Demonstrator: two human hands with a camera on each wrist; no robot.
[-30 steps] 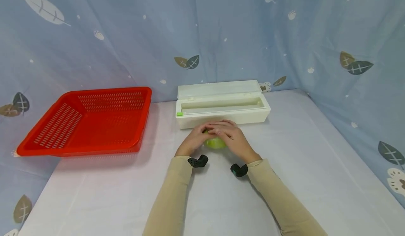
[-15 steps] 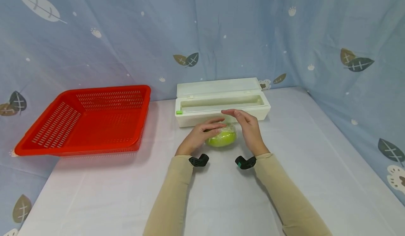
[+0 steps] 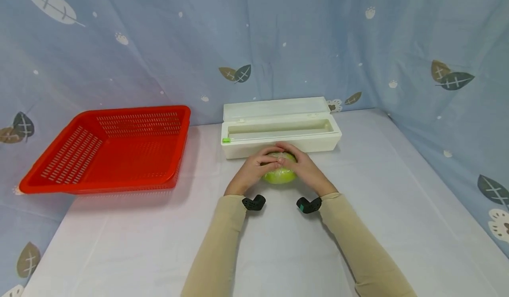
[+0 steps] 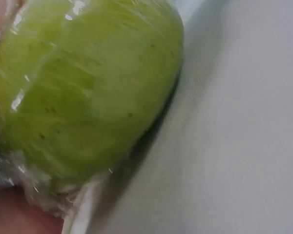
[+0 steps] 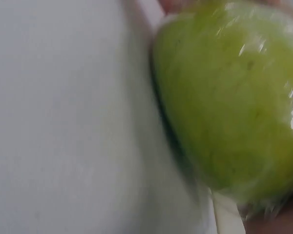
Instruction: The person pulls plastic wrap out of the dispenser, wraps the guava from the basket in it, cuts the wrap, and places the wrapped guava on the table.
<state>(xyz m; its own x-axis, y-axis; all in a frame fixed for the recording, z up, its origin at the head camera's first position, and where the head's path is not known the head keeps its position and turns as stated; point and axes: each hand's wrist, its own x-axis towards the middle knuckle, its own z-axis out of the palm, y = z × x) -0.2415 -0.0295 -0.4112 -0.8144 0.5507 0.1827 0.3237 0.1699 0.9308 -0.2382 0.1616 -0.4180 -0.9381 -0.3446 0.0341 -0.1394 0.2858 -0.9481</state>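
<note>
A smooth green fruit [image 3: 279,176] with small dark specks, its kind unclear, is wrapped in clear cling film and rests on the white cloth. My left hand [image 3: 254,169] curls round its left side, fingers across the top. From the right, my right hand [image 3: 307,169] holds it, thumb on its near upper face and fingers over the far side. Both hands' fingertips meet near the top. In the left wrist view the wrapped fruit [image 4: 88,92] shows gathered film at its lower end. The right wrist view shows the fruit [image 5: 229,102] tight under shiny, creased film.
Just behind the hands stands a white cling film dispenser [image 3: 282,146], its lid raised and a green slider [image 3: 226,140] on its cutting rail. At the left is a red plastic basket [image 3: 180,164]. A patterned curtain [image 3: 159,45] borders the table at the back and sides.
My right hand lifted off the fruit half a second ago, and now it is back round it. The fruit sits slightly farther right than a second ago; the left hand has stayed on it.
</note>
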